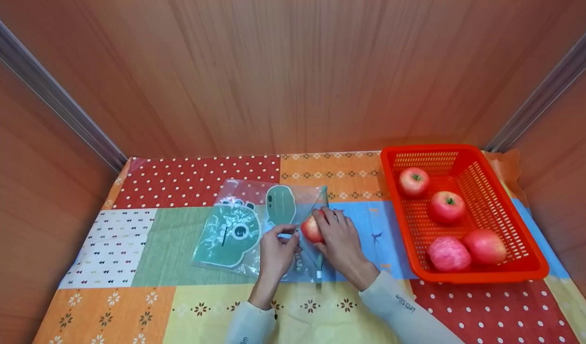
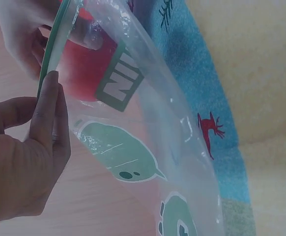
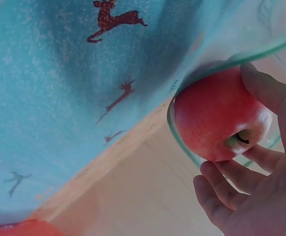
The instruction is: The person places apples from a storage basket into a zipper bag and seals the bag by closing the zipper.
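A red apple (image 3: 221, 115) sits in the mouth of a clear zip bag (image 1: 255, 191) printed with green cartoon shapes. My right hand (image 1: 338, 236) grips the apple, thumb on one side and fingers on the other, its stem end facing the palm in the right wrist view. Around the apple runs the bag's green rim (image 3: 275, 51). With thumb and fingers my left hand (image 2: 30, 142) pinches the near edge of that opening. Through the plastic, the apple (image 2: 84, 69) shows red in the left wrist view. The bag's body lies flat to the left on the cloth.
To the right stands an orange-red plastic basket (image 1: 403, 239) holding several apples, including a striped pink one (image 1: 448, 253). A patchwork cloth (image 1: 178, 248) covers the table. Wooden panels (image 1: 293, 86) rise behind it and at both sides.
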The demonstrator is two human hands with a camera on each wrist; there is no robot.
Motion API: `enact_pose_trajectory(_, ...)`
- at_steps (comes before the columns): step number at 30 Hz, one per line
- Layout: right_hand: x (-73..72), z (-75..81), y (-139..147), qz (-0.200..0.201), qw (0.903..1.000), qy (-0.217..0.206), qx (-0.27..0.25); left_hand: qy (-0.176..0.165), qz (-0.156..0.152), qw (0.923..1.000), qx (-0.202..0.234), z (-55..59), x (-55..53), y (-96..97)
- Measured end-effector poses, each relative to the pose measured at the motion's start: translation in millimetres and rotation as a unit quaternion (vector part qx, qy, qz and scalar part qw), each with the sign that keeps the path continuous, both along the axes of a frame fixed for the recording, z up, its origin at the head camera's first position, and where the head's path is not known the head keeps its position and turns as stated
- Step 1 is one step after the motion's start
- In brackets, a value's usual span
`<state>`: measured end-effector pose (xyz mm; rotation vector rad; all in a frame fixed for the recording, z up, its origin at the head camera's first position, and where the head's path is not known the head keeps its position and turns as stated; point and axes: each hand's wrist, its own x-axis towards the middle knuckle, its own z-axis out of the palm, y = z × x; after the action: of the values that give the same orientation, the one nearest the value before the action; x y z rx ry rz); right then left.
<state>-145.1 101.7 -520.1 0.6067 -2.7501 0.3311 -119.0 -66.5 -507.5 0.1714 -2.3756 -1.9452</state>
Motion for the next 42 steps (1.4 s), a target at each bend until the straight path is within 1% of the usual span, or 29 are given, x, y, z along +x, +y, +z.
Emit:
enact_pose_trajectory(5, -5.6, -4.0, -3.0, -0.007, 0.9999, 0.012, 0.003, -0.005, -0.001, 1.0, 0.004, 0.5, 0.1, -0.3)
enact_pose_trajectory(10, -11.0, -7.7, -4.9, -0.016, 0.9998, 0.014, 0.001, 0.001, 0.001, 0.9999, 0.011, -0.4, -0.7, 0.0)
enact_pose_trajectory(15, -14.9, -8.6, -7.8, -0.03, 0.9993, -0.019, -0.013, 0.0, 0.008, 0.9998, 0.017, 0.2, 0.2, 1.2)
enact_pose_trajectory(18, -16.3, -8.0, -9.6, -0.039, 0.9981, -0.044, -0.021, 0.007, 0.008, 0.9997, 0.02, 0.3, 0.6, 1.7)
enact_pose_trajectory(22, -17.1, -8.8, -12.0, -0.046, 0.9971, -0.057, -0.022, 0.011, 0.009, 0.9997, 0.022, 0.6, 0.0, 2.0)
enact_pose_trajectory(27, -17.3, -12.7, -15.7, -0.045, 0.998, -0.043, -0.011, 0.008, 0.012, 0.9997, 0.021, 0.0, -1.7, 2.5)
enact_pose_trajectory(34, -17.3, -15.6, -18.2, -0.047, 0.9984, -0.031, 0.005, 0.018, 0.009, 0.9994, 0.029, -0.9, -1.7, 2.8)
enact_pose_trajectory(42, -15.0, -15.6, -13.2, -0.038, 0.9991, -0.019, 0.0, 0.011, 0.006, 0.9994, 0.032, -1.1, -1.4, 2.3)
